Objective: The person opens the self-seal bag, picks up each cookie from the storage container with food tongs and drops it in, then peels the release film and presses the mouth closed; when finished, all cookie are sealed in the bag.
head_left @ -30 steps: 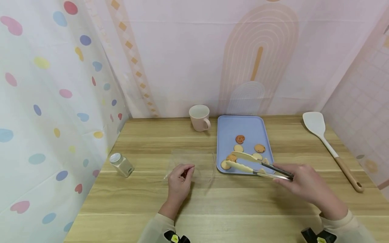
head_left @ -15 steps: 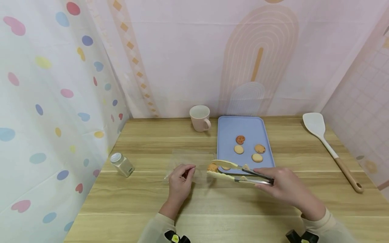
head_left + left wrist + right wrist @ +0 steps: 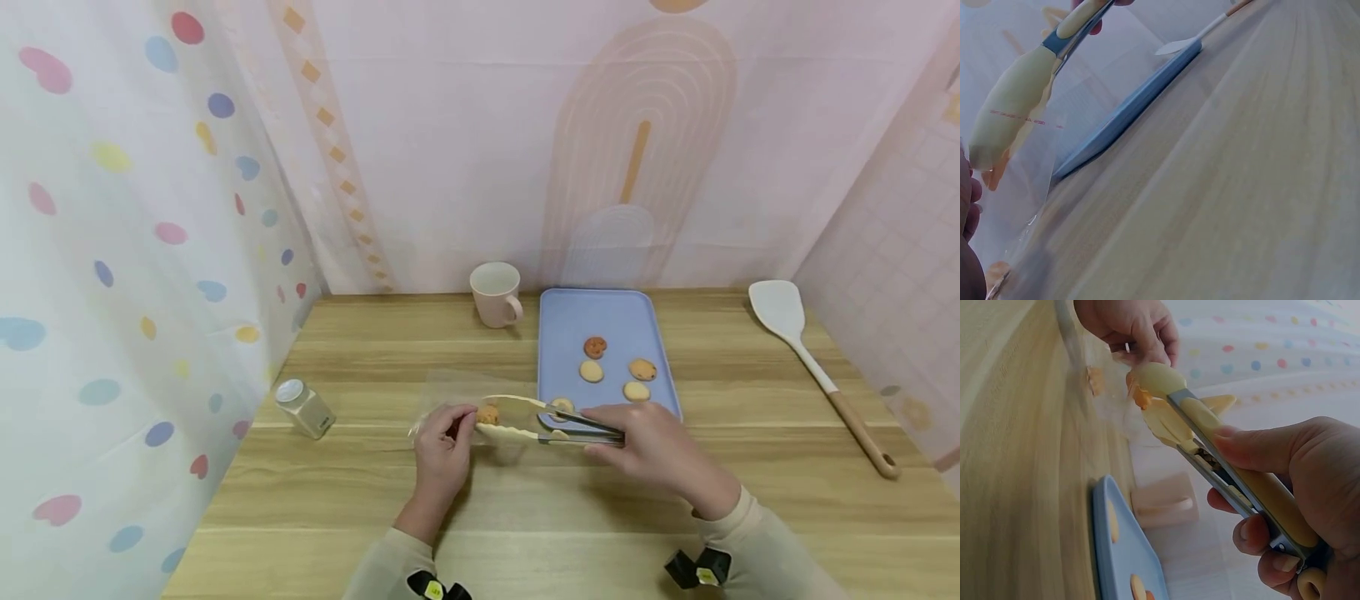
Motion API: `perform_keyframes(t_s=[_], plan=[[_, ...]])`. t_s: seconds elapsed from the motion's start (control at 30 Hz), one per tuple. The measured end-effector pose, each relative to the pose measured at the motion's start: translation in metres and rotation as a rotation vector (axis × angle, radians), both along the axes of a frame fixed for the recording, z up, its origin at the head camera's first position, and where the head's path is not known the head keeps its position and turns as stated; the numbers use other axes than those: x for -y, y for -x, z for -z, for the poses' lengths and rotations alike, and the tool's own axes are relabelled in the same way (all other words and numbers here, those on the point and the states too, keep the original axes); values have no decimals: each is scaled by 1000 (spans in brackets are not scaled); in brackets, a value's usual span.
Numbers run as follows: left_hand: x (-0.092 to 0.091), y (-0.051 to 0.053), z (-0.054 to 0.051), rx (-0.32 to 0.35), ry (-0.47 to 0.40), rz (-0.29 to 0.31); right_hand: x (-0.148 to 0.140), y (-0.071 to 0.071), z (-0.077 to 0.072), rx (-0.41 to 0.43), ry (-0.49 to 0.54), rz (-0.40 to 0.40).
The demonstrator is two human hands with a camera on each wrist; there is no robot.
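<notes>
Right grip (image 3: 651,440) is curled round tongs (image 3: 1200,419), one cookie (image 3: 487,415) between their tips at the clear bag (image 3: 467,385); left grip (image 3: 444,447) pinches the bag's edge. Judged partway: another cookie (image 3: 1093,380) appears bagged, five cookies (image 3: 591,371) left on the blue tray (image 3: 596,310), right of the bag.
</notes>
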State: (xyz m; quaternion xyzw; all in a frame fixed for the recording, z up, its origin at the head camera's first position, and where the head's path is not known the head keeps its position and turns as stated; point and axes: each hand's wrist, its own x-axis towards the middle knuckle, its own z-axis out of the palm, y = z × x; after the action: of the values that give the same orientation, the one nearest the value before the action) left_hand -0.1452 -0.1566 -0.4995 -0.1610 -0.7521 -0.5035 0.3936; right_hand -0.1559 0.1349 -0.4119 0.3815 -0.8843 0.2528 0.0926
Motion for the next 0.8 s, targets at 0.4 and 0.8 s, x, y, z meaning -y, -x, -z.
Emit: perform_keyframes(t_s=[0.4,0.8], plan=[[-1,1,-3,-50,38,-33,-20,3,-6,-66,-6,46],[-9,-5,-8,-43,12,-7,11,8,13,-186,-61,2]])
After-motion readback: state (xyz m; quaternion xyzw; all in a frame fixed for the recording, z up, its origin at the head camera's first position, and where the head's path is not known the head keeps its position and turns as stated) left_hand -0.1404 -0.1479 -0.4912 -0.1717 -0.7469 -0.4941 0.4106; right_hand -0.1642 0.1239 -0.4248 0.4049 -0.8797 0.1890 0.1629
